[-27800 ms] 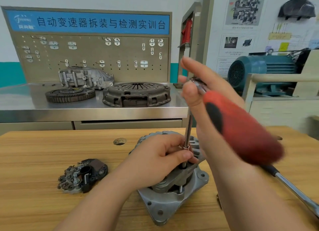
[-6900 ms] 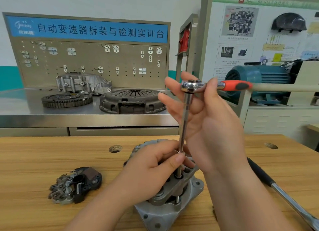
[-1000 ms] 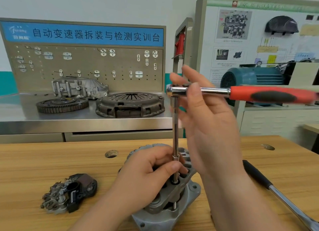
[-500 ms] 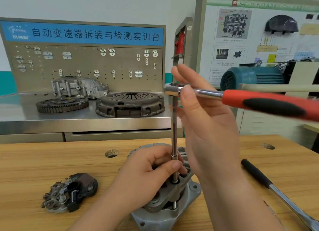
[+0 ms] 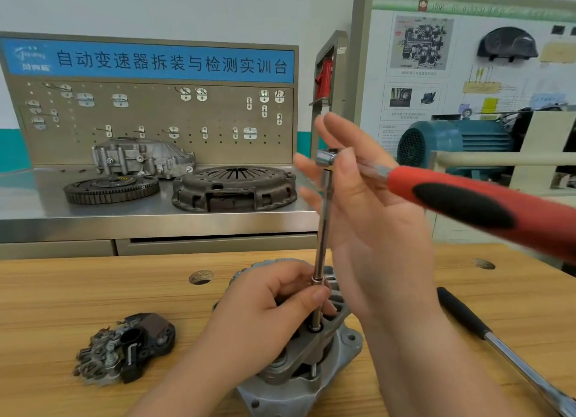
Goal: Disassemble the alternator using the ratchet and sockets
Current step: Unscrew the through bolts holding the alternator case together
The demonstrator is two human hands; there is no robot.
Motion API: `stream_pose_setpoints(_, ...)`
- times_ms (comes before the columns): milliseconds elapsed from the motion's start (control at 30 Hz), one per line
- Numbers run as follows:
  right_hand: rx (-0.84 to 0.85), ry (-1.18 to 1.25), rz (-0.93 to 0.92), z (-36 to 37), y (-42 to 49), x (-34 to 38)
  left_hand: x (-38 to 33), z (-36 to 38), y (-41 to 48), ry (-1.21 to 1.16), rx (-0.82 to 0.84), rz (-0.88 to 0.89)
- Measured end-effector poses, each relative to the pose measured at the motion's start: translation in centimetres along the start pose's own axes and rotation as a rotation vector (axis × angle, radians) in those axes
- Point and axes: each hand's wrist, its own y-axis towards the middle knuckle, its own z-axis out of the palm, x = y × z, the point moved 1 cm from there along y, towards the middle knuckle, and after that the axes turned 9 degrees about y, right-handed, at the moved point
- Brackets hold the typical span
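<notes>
The grey alternator (image 5: 311,382) stands on the wooden table (image 5: 78,292), low in the middle. A socket on a long extension bar (image 5: 323,229) rises straight up from its black bracket. My left hand (image 5: 265,317) curls over the alternator's top, thumb and forefinger pinching the bar's lower end. At the bar's top sits the ratchet (image 5: 480,208), its red and black handle pointing right and toward me. My right hand (image 5: 371,217) holds the ratchet's neck under the thumb, fingers stretched up behind the head.
A removed black rectifier part (image 5: 124,348) lies at the left on the table, and a long breaker bar (image 5: 498,348) at the right. The steel bench behind carries a flywheel (image 5: 110,189), a clutch cover (image 5: 233,189) and a housing (image 5: 143,158). A blue motor (image 5: 452,142) stands far right.
The ratchet's handle has swung round from pointing right to pointing right and toward me. My left hand and the alternator have stayed put.
</notes>
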Motion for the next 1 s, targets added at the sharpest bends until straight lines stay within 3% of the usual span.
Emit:
stream_pose_setpoints(100,0.035,0.246,0.197,-0.4,0.2,-0.1,-0.5,-0.1,-0.2,-0.003,0.016,0.029)
stream_pose_setpoints(167,0.021,0.236,0.253,-0.6,0.3,-0.1,-0.6,-0.2,-0.2,0.001,0.038,0.029)
stream_pose_setpoints(267,-0.030,0.121,0.142,-0.6,0.3,-0.2,-0.3,-0.1,-0.2,0.031,0.027,0.015)
stream_pose_setpoints(367,-0.012,-0.158,-0.064,-0.3,0.2,0.5,-0.1,0.1,-0.1,0.023,-0.009,-0.016)
stream_pose_setpoints(433,0.060,-0.232,-0.050,0.0,0.4,0.5,-0.1,0.2,-0.1,0.004,-0.020,-0.014)
stream_pose_setpoints(567,0.032,0.147,0.169,-0.2,0.2,0.1,-0.2,0.1,-0.2,0.013,-0.004,0.030)
stream_pose_setpoints(700,0.007,0.122,0.170,-0.5,0.0,-0.4,-0.2,-0.1,-0.3,0.062,0.035,0.052)
stream_pose_setpoints(900,0.010,-0.164,-0.202,-0.3,0.1,0.0,0.3,-0.2,0.0,-0.037,0.007,0.012)
stream_pose_setpoints(1000,-0.026,0.035,0.021,-0.1,0.0,-0.1,0.4,-0.2,0.0,-0.044,0.008,0.031)
